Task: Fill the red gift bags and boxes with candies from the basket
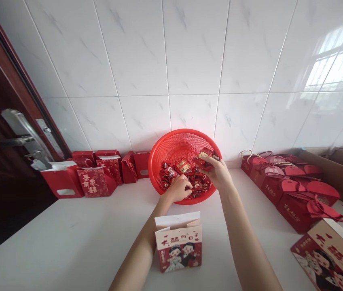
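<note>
A red plastic basket (153,178) stands against the tiled wall with wrapped candies (200,184) in its bottom. Inside its front part is my left hand (180,188), its fingers curled down among the candies; what they hold, if anything, is hidden. My right hand (218,173), at the basket's right side, pinches a red packet (208,154) with gold print. A gold-and-red wrapped piece (183,166) lies between the two hands. Nearer to me, between my forearms, a red and cream paper gift box (180,246) with a cartoon couple stands upright, its top flaps open.
Several red gift boxes (97,182) line the wall at left, beside a dark door (10,101) with a metal handle. Several red boxes with handles (293,210) form a row at right, near a cardboard carton (320,165). Another cartoon-couple box (335,250) lies at bottom right.
</note>
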### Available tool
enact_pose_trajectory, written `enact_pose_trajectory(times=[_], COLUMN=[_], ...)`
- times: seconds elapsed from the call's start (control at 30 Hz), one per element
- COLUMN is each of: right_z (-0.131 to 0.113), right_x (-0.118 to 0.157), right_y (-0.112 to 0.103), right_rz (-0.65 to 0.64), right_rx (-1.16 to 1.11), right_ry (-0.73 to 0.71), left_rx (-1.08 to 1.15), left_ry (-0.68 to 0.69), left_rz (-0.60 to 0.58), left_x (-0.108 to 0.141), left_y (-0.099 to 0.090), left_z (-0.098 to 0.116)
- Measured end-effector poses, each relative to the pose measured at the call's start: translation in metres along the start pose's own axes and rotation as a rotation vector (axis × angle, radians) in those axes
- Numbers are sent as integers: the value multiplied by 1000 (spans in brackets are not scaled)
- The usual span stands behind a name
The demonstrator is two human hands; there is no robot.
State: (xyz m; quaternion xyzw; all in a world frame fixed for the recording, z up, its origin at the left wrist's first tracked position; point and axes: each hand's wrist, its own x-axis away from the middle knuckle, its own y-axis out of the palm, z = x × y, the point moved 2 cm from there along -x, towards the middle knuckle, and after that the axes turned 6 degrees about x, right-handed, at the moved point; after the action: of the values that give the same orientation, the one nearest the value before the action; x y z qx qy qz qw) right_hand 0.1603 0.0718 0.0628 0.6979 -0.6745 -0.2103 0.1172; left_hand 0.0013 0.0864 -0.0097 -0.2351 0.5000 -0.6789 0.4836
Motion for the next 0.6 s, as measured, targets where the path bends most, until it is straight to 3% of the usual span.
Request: enact_pose_trajectory(times=[0.33, 0.43, 0.6], right_z=[0, 0, -3], right_x=[0, 0, 2], right_y=[0, 1, 2], right_rz=[-14, -23, -26], right_rx=[2, 14, 27], right_ry=[-1, -3, -17], left_rx=[58, 104, 2], left_ry=[10, 32, 3], left_rz=[109, 56, -75], left_x=[-1, 1, 3], left_y=[-16, -16, -6], left_z=[-2, -5, -7])
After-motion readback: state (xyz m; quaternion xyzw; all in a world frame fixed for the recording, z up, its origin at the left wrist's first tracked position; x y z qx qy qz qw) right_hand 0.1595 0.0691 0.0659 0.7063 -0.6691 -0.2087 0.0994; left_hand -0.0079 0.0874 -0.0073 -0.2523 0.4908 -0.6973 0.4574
